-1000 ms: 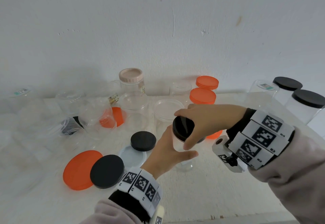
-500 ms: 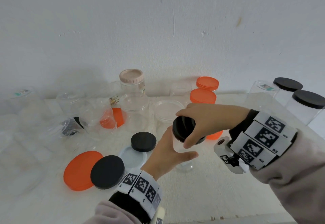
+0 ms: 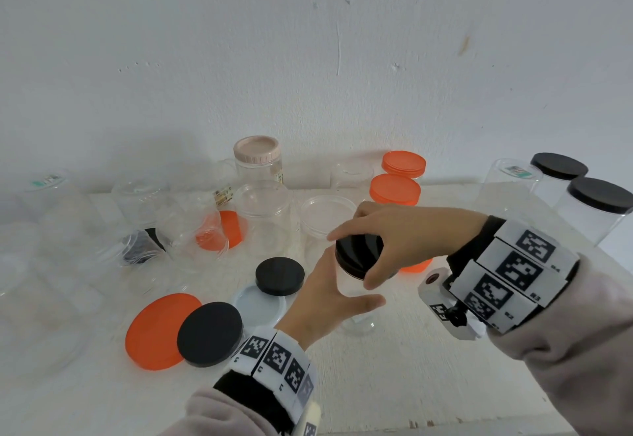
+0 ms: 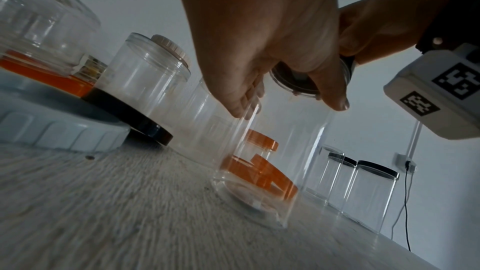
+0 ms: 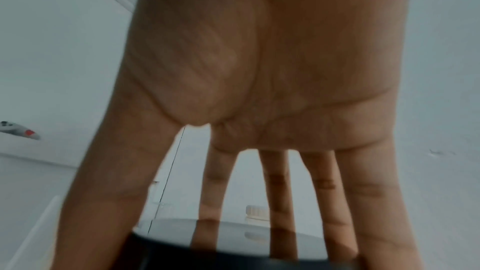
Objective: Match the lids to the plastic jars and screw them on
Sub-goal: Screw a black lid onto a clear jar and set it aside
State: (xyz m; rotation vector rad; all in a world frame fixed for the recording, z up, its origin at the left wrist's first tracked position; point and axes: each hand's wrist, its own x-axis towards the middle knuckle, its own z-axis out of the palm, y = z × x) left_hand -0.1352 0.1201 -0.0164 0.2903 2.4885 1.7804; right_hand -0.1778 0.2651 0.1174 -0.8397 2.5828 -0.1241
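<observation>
Item: clear jar [image 3: 356, 302], upright on the table [image 3: 394, 384] between my hands. My left hand [image 3: 322, 302] wraps its side, thumb in front. My right hand [image 3: 404, 237] grips the black lid [image 3: 356, 252] on the jar's mouth (fingers spread round its rim). Just beyond my left wrist: loose black lid [image 3: 209, 333], orange lid [image 3: 156, 329].

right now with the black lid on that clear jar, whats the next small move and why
Probably keep twisting: the right hand grips the black lid from above on the mouth of the clear jar, while the left hand steadies the wall of the jar, which stands on the table. Whether the lid is fully tight cannot be told.
</observation>
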